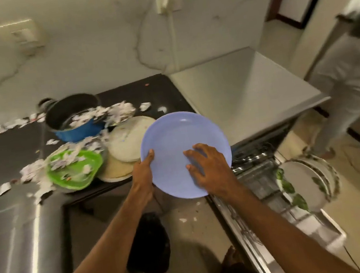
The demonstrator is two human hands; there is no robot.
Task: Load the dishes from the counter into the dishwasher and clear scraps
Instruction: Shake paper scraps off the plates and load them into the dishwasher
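Note:
A blue plate [179, 136] is held in the air between the counter and the open dishwasher [262, 185]. My left hand [143, 171] grips its left rim, thumb on the face. My right hand [208, 167] lies on the plate's face with fingers spread. On the dark counter [5, 149] lie cream plates [126, 141], a green dish [75, 169] and a blue pot [74, 118], all strewn with white paper scraps [33, 170]. In the dishwasher rack stand leaf-patterned plates [308, 183].
A black bin bag [150, 244] sits on the floor below my arms. A steel worktop [244, 90] lies above the dishwasher. Another person [351, 79] stands at the right. A plug and cable [168, 1] hang on the wall.

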